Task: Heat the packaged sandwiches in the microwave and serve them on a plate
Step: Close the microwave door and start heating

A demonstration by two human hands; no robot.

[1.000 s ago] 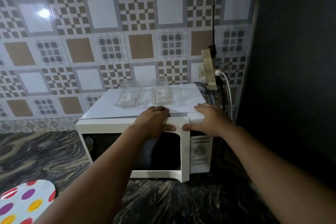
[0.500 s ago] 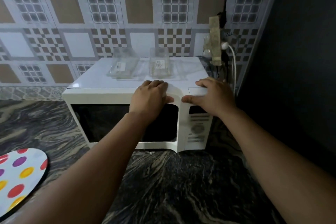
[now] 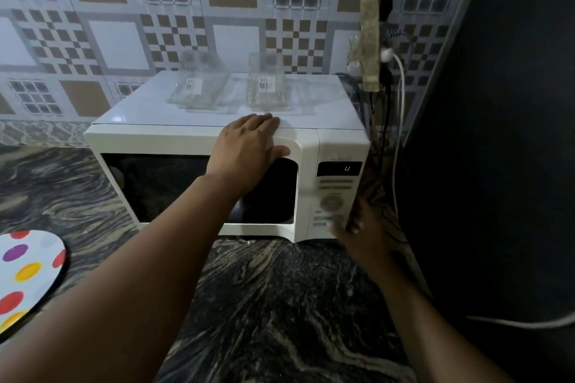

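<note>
A white microwave (image 3: 174,140) stands on the dark marbled counter with its door closed and its display lit. Two clear plastic sandwich packages lie on its top, one on the left (image 3: 199,85) and one on the right (image 3: 267,85); both look empty. My left hand (image 3: 249,149) rests flat on the top right corner of the door, holding nothing. My right hand (image 3: 361,227) is at the lower right corner of the control panel (image 3: 336,193), thumb on the lowest buttons, fingers around the side. A white plate with coloured dots (image 3: 28,274) lies at the left edge.
A power strip (image 3: 370,43) with plugs and cables hangs on the tiled wall right of the microwave. A dark wall (image 3: 497,134) closes off the right side. A white cable (image 3: 522,322) runs along the lower right. Open counter (image 3: 280,305) lies in front of the microwave.
My right hand has dropped from the top right of the microwave to the bottom of the control panel. The door now sits flush. The camera has moved closer; my left hand stayed.
</note>
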